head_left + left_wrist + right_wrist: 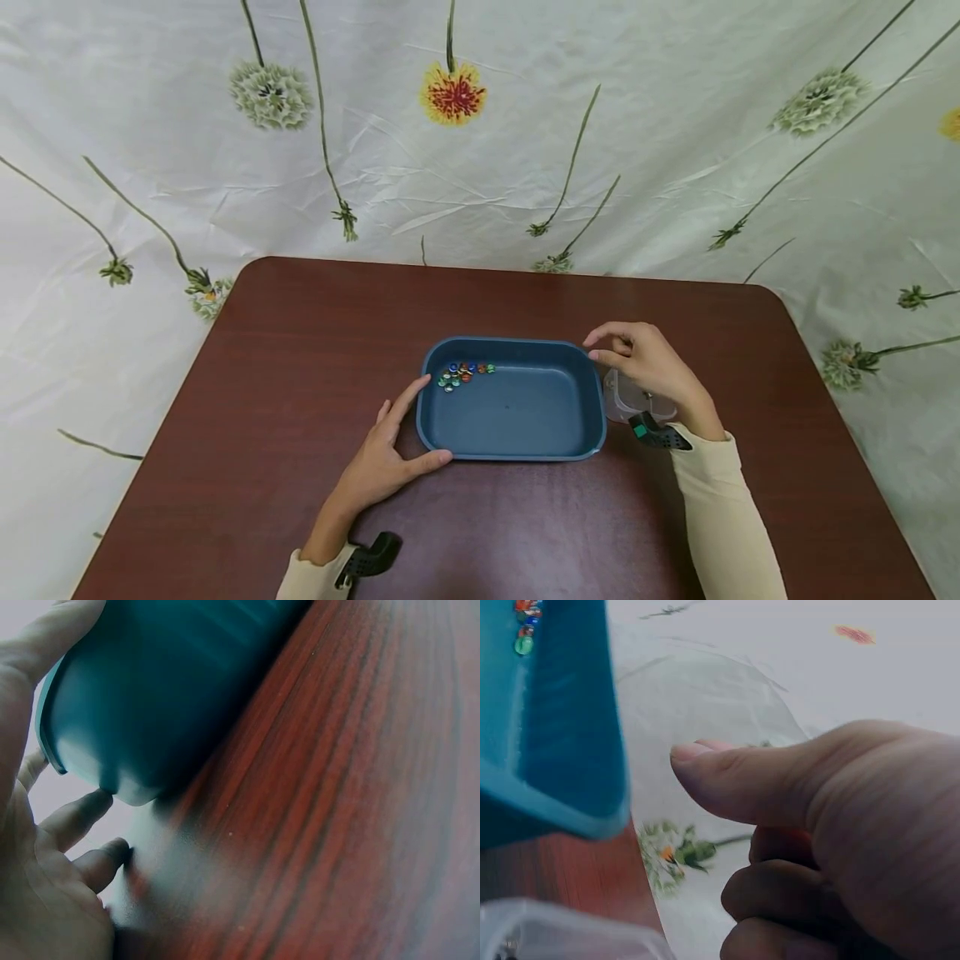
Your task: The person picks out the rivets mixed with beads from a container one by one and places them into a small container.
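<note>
Your left hand (pixel 378 467) spread round the near-left corner of the blue tray (pixel 517 425), thumb at its near rim and forefinger at its left rim, without clasping it. Your right hand (pixel 651 362) was by the tray's far-right corner, thumb and forefinger nearly meeting, other fingers curled; I could not tell whether anything sat between the tips. Colored marbles (pixel 466 377) lay clustered inside the tray toward its far-left corner. A clear container (pixel 615 408) stood just beside the tray's right edge, short of the desk's (pixel 315 375) far edge
</note>
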A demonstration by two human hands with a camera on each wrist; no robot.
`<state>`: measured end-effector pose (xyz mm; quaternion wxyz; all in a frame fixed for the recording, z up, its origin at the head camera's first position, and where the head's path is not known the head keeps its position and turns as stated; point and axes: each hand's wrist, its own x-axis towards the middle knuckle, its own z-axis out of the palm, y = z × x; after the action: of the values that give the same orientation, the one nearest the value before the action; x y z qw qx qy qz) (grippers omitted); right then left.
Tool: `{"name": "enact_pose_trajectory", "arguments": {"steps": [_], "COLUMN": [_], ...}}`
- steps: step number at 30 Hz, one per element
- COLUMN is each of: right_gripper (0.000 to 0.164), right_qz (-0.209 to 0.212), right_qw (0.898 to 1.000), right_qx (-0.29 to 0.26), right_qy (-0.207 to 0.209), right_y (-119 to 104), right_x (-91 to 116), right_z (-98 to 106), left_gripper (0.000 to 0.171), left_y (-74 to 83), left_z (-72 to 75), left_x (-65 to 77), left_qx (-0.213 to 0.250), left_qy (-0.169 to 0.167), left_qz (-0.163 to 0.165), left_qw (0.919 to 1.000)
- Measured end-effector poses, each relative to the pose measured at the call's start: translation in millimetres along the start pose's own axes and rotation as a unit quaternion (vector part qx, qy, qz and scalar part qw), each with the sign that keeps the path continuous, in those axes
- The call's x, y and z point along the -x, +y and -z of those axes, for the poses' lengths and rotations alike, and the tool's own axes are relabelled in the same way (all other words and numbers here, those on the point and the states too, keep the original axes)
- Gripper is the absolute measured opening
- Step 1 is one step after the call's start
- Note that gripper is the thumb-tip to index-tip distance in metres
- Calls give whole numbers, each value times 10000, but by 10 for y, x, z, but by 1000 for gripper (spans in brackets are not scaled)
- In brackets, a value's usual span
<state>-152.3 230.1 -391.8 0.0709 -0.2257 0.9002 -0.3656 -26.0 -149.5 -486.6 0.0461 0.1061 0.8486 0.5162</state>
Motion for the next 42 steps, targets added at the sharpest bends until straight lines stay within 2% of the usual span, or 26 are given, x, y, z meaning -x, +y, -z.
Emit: {"name": "enact_pose_trajectory", "arguments": {"steps": [11,16,22,27,32,37,42], "right_gripper": [11,9,9,11,10,12,13], "right_qz": [706,923,1136,1234,1280,1153,1008], "right_qw": [9944,9883,9821,9755,9722,9713,9753], "right_qx": [197,286,394,340,94,-1,224], "right_qy": [-761,-1181,-1451,-1789,-1958,-2081,-1951], "right_y": [-176,-281,-434,-549,-599,-632,-668], "right_x": [-341,-497,-689,-791,-853,-856,-835], "right_z": [-90,-216,-419,-590,-744,-910,-1065], "left_gripper": [100,100,99,99,99,99,99], "left_y": [-1,-5,-17,-11,-6,-1,3], "left_z": [-5,1,1,-5,-5,-1,2], "left_x": [4,3,-7,-15,-14,-12,1], "left_qx": [15,-22,-45,-13,-23,10,-5], "left_qy": [-3,20,35,10,-3,1,17], "left_qz": [19,4,-7,-84,-88,-113,-85], "left_qw": [10000,10000,10000,10000,10000,9999,10000]}}
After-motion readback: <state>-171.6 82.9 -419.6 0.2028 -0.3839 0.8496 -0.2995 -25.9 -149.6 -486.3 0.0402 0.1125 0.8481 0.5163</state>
